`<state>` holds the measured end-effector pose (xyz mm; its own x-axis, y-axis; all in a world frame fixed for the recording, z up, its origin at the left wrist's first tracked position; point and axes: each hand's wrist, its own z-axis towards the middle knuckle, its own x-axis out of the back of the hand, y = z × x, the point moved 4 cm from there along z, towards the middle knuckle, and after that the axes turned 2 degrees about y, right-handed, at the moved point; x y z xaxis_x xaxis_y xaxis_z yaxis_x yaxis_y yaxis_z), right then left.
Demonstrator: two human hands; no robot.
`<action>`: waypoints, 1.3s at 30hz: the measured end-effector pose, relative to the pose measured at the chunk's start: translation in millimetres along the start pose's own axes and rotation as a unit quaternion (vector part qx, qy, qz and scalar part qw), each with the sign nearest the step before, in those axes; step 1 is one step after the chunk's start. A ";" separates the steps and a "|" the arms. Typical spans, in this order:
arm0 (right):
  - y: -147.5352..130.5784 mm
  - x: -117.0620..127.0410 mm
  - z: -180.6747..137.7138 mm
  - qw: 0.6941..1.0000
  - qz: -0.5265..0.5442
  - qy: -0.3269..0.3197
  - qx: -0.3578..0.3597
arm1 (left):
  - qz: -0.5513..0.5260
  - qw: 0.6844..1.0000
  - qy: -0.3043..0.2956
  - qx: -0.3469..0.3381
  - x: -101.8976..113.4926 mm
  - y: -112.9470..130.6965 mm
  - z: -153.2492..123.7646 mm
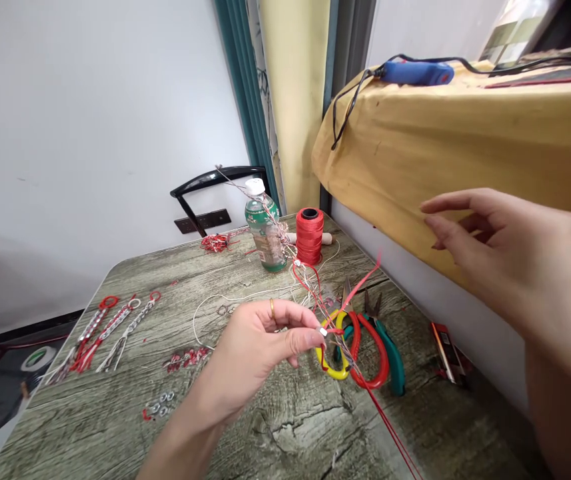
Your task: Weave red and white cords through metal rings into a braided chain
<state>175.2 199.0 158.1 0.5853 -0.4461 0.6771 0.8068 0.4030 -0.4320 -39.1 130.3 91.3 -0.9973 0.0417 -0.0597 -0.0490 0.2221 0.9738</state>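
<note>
Left to right. Left side of the wood-grain counter (90,420): three red, white and grey braided tassels (115,323) with rings at their far ends, well apart from the work. Next, the left hand (258,340): thumb and forefinger clamped on a small silver metal bead (322,331) on a thin red-and-grey cord bundle (356,367). So bead sits at the left grip's right end. Bundle's long axis: far left to near right, from by the clear plastic bottle with green label and white cap (265,233), past the grip, over the scissors with yellow and red handles (384,363), on toward the near edge.

Key relation: a bright red strand (362,281) slants far and right from the left grip. Its visible end is left of the right hand (530,260), with a gap between. Left hand owns bead and bundle; right is nearer that strand end only. Right grip: thumb and forefinger tips nearly meeting, nothing visible between them; can't tell if they touch.
</note>
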 end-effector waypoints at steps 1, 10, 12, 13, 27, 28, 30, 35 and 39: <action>-6.0 -4.6 -4.2 0.998 0.044 -0.035 0.010 | 0.005 1.000 0.003 -0.002 -0.1 -0.4 0.1; -50.8 -54.8 -41.9 0.825 0.335 -0.455 0.017 | 0.085 0.993 0.043 -0.067 -1.4 5.1 2.5; -46.9 -57.4 -41.4 0.811 0.362 -0.459 -0.013 | 0.100 0.988 0.077 -0.093 0.1 6.7 1.1; -45.5 -58.1 -40.8 0.805 0.375 -0.459 -0.024 | 0.099 0.985 0.102 -0.101 1.7 6.7 -0.1; -35.7 -74.7 -36.8 0.743 0.424 -0.514 -0.065 | -0.054 0.994 0.090 0.028 -3.6 -20.7 3.5; -34.8 -75.8 -35.5 0.745 0.423 -0.512 -0.063 | -0.055 0.994 0.087 0.035 -2.3 -22.7 5.1; -32.9 -77.3 -32.9 0.751 0.418 -0.507 -0.063 | -0.033 0.994 0.090 0.048 1.1 -25.9 7.7; -28.7 -77.6 -28.9 0.748 0.408 -0.519 -0.067 | 0.017 0.988 0.149 0.028 10.3 -28.8 14.3; -24.3 -78.5 -28.6 0.742 0.400 -0.532 -0.074 | 0.004 0.997 0.063 0.047 3.3 -40.4 23.5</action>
<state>111.9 201.3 98.4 0.5508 0.8047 0.2216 0.2804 0.0717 -0.9572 -39.1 144.3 46.6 -0.9969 -0.0770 -0.0180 -0.0413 0.3132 0.9488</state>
